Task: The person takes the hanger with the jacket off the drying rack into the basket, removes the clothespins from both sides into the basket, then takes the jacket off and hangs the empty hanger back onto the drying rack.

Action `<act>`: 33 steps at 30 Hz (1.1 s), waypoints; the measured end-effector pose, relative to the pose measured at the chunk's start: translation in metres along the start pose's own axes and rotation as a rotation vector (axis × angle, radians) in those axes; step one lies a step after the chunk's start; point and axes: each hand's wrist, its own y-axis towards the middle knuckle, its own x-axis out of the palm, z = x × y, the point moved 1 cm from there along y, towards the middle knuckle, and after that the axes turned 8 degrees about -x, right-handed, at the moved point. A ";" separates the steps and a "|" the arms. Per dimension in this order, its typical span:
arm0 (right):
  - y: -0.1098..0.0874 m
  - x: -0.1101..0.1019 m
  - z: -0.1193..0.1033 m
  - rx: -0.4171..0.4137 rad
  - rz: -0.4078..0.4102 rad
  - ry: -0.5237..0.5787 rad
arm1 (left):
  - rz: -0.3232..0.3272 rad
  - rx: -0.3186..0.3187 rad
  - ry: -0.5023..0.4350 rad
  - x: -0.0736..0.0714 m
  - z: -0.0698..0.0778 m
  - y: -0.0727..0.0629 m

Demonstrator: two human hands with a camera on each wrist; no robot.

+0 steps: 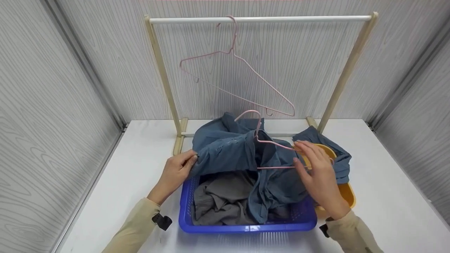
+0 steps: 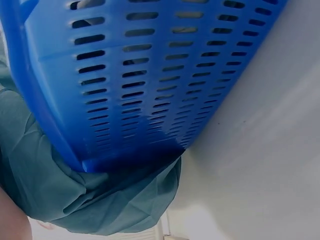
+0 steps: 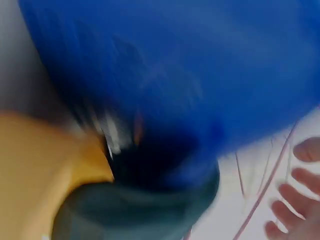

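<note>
A blue shirt (image 1: 225, 154) lies bunched over a blue basket (image 1: 246, 228). My left hand (image 1: 179, 168) pinches the shirt's left edge between thumb and fingers. A pink wire hanger (image 1: 277, 143) has its left part inside the shirt, while its hook and right arm stick out. Around that right end, my right hand (image 1: 318, 172) is held with fingers extended; in the right wrist view its fingers (image 3: 295, 200) are spread apart beside thin pink wire. Shirt cloth (image 2: 60, 185) hangs past the basket's side in the left wrist view.
Grey cloth (image 1: 225, 200) fills the front of the blue basket. To the right, a yellow basket (image 1: 348, 195) stands partly under blue cloth (image 1: 339, 161). Behind, a rack with a white rod (image 1: 299, 18) carries a second pink hanger (image 1: 263, 79).
</note>
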 end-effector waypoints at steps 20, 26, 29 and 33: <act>-0.017 -0.014 0.031 0.065 0.048 -0.045 | 0.155 -0.427 -0.120 -0.016 -0.023 -0.033; -0.026 -0.021 0.038 0.127 0.012 -0.061 | 0.144 -0.471 -0.073 -0.019 -0.028 -0.035; -0.029 -0.023 0.039 0.139 0.008 -0.049 | 0.156 -0.490 -0.094 -0.017 -0.020 -0.029; -0.030 -0.025 0.038 0.144 0.010 -0.038 | 0.154 -0.412 -0.145 -0.008 0.003 -0.015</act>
